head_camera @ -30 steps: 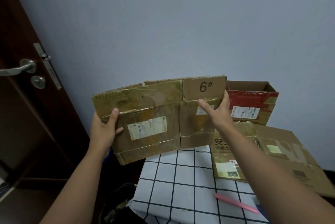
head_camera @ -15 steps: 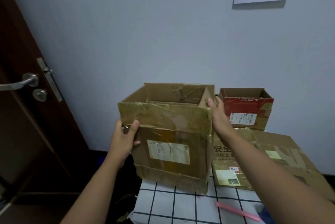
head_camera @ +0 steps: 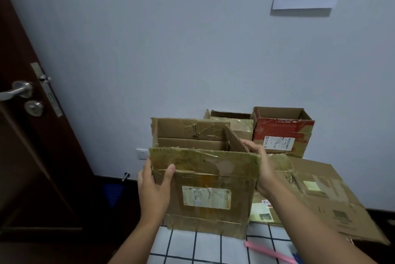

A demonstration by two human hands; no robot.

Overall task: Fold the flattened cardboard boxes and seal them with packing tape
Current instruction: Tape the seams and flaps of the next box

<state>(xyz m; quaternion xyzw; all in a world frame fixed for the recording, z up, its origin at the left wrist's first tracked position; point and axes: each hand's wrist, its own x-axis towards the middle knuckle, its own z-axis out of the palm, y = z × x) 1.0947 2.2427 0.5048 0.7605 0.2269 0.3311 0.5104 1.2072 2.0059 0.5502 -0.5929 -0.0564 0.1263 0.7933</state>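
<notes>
A worn brown cardboard box (head_camera: 205,197), covered in old tape with a white label on its front, stands opened into a square shape over the near edge of the checked table (head_camera: 192,246). My left hand (head_camera: 155,189) grips its left front corner, thumb on the front face. My right hand (head_camera: 259,169) presses on its right side, fingers touching the raised right flap. The top flaps stand up and the inside is visible. No tape roll is in view.
Flattened cardboard boxes (head_camera: 320,195) lie stacked on the table to the right. A red open box (head_camera: 282,133) and another brown box (head_camera: 233,122) stand against the wall. A pink stick (head_camera: 269,252) lies at the table's near edge. A dark door (head_camera: 27,135) is left.
The box went from flat, held up in front of me, to opened into a square tube. It came lower and nearer, and my right hand slid down its right side.
</notes>
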